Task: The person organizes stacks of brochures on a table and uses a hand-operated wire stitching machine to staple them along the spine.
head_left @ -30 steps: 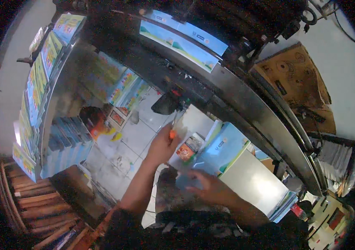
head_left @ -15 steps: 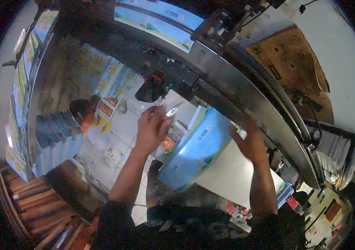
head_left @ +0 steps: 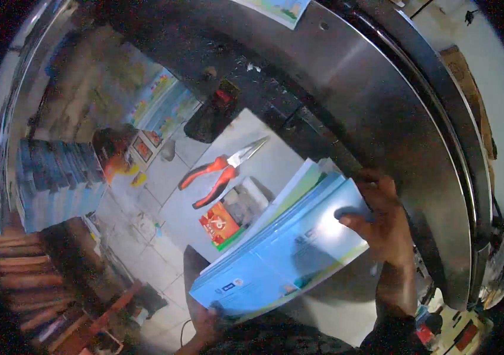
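Observation:
A stack of light blue printed sheets (head_left: 275, 254) is tilted in front of me, its layered edges facing the far left. My right hand (head_left: 385, 219) grips its right end, thumb across the top sheet and fingers behind the edge. At the near left corner, my left hand (head_left: 206, 326) is closed on the same stack, partly hidden in shadow. Long-nose pliers (head_left: 225, 171) with red and black handles lie on the white board (head_left: 246, 127) beyond the stack. Next to them are a small red-orange box (head_left: 219, 223) and a greyish block (head_left: 241, 204).
A broad metal machine panel (head_left: 382, 112) curves along the right, beside my right hand. At left stands a tall pile of blue-edged booklets (head_left: 62, 186). Wooden slats (head_left: 30, 278) are at lower left, and a white tiled floor (head_left: 151, 236) shows below.
My left hand has left the pliers on the board and come down to the stack's near corner. My right hand now grips the stack's right end. The view has shifted closer to the board.

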